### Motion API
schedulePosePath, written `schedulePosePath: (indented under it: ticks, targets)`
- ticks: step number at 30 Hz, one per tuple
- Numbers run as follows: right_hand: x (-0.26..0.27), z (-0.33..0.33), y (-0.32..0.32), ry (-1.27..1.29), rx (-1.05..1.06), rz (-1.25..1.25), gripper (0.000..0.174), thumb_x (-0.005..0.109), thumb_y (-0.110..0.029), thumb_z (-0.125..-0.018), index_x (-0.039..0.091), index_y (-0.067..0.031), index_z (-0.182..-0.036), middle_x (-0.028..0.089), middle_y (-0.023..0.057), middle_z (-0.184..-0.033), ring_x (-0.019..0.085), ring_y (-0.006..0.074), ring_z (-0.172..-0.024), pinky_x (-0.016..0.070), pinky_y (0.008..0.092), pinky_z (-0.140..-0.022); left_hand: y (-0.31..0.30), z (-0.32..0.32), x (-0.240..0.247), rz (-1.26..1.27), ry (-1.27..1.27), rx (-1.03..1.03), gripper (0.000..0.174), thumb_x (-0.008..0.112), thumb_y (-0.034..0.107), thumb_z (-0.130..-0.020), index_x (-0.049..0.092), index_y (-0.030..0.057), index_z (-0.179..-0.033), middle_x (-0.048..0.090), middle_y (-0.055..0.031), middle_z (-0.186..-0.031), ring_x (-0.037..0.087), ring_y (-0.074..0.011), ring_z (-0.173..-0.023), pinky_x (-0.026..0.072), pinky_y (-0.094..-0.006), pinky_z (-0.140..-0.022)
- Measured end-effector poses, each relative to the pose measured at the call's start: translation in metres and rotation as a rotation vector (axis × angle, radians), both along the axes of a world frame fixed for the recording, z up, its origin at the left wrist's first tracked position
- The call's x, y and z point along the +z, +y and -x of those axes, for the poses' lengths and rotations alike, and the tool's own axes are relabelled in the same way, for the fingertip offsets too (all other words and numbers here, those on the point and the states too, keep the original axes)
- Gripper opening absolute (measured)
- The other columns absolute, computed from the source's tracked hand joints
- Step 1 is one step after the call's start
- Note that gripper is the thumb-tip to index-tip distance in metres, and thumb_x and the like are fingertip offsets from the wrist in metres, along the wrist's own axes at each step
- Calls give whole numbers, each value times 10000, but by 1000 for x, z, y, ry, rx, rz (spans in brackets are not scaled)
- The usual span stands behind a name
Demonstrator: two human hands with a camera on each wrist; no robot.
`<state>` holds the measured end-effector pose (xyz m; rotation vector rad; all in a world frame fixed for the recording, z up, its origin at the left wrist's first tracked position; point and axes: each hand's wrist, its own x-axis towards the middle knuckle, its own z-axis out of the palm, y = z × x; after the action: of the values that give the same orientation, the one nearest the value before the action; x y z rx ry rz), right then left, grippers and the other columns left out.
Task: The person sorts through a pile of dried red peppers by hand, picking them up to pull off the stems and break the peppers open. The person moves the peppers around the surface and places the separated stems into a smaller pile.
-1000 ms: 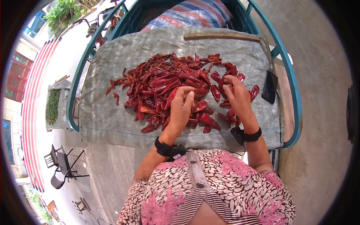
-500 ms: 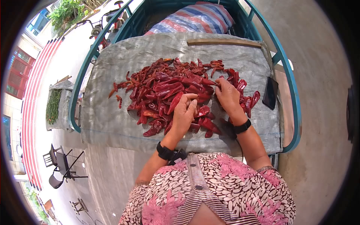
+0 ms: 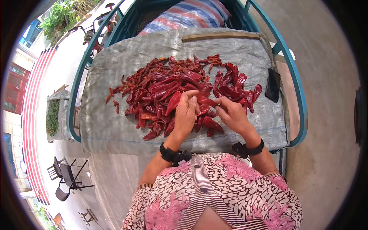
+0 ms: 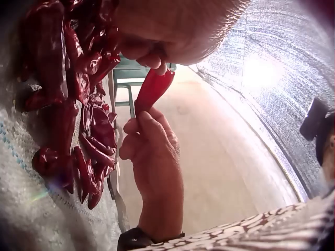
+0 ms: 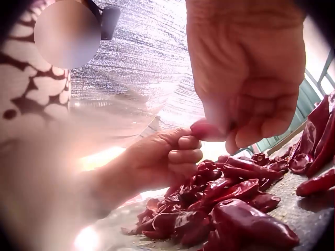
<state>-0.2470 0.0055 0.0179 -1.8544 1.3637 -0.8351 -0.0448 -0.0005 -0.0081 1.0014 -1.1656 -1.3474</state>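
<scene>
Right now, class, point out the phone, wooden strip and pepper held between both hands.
Phone (image 3: 273, 85), head view, middle of dark face.
Wooden strip (image 3: 220, 35), head view, mid-length.
Pepper (image 4: 153, 91), left wrist view, middle of body.

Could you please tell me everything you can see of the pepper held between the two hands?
The pepper is red and slim, with smooth-looking skin, broader near the left hand and narrower toward the right hand. The fingers of both hands pinch it, one hand at each end, and hold it raised above the sheet, beside the pile. Its middle shows between them, in one piece. The fingers partly hide its ends, so I cannot tell whether it has a stem.
</scene>
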Motion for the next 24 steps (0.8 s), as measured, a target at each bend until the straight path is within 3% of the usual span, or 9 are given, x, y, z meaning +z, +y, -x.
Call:
schedulePosePath:
  ticks: [4, 7, 11, 15, 18, 19, 22, 23, 24]
  targets:
    - [21, 5, -28, 126, -284, 23, 215, 659, -174, -928, 651, -97, -1129, 707, 118, -848, 688, 320, -814, 514, 431, -706, -2, -3, 2, 5, -5, 13, 234, 510, 204, -1084, 581, 65, -1259, 543, 29, -744, 437, -18, -572, 373, -172, -516]
    - [-1, 4, -60, 370, -393, 615, 286, 697, -152, -866, 659, -112, -1146, 717, 82, -951, 646, 307, -983, 493, 434, -842, 0, -5, -2, 2, -5, -11, 231, 512, 203, -1083, 586, 64, -1253, 553, 29, -752, 443, -16, -574, 374, -171, -516]
    - [-33, -11, -83, 545, -26, 599, 409, 701, -87, -781, 662, -112, -1187, 716, 71, -1016, 606, 265, -1082, 404, 434, -1000, 1, -4, 2, -17, -31, 3, 215, 511, 196, -1081, 605, 63, -1222, 558, 32, -747, 447, -13, -584, 372, -176, -516]
    - [-64, -23, -98, 756, -12, 556, 329, 644, -84, -816, 694, -125, -1138, 721, 61, -1018, 605, 258, -1106, 303, 490, -1097, 2, -9, -1, -15, -50, 7, 223, 513, 211, -1079, 610, 59, -1212, 565, 34, -753, 452, -13, -588, 380, -178, -520]
    - [-59, -15, -96, 747, -2, 472, 363, 648, -93, -815, 669, -131, -1175, 727, 62, -987, 604, 245, -1125, 296, 471, -1100, 5, -14, -2, -22, -44, 20, 232, 516, 226, -1079, 609, 63, -1216, 573, 31, -763, 460, -15, -589, 390, -175, -525]
    - [-54, -11, -94, 704, -29, 581, 348, 659, -68, -815, 653, -104, -1161, 732, 85, -965, 651, 272, -1039, 410, 452, -1018, 6, -14, -2, -24, -39, 27, 231, 516, 224, -1079, 609, 62, -1215, 573, 31, -764, 461, -15, -591, 391, -175, -526]
    - [-25, -1, -74, 322, -140, 280, 259, 656, -45, -859, 642, -53, -1117, 733, 121, -972, 686, 332, -903, 519, 431, -864, 4, -15, -4, -6, -57, 81, 286, 526, 229, -1074, 572, 63, -1302, 573, 32, -770, 460, -13, -594, 392, -172, -522]
    - [-22, 1, -65, 146, -152, 255, 190, 646, -60, -925, 617, -4, -1104, 722, 159, -959, 706, 333, -828, 555, 391, -752, 4, -14, -4, 0, -61, 81, 311, 534, 217, -1070, 550, 54, -1334, 556, 30, -766, 463, -21, -618, 399, -181, -548]
    - [-12, 0, -54, 90, -117, 191, 186, 647, -69, -936, 616, -3, -1106, 719, 159, -951, 708, 304, -832, 551, 374, -759, 3, -14, -2, 6, -65, 79, 341, 543, 205, -1066, 527, 45, -1367, 540, 28, -762, 466, -30, -641, 406, -190, -573]
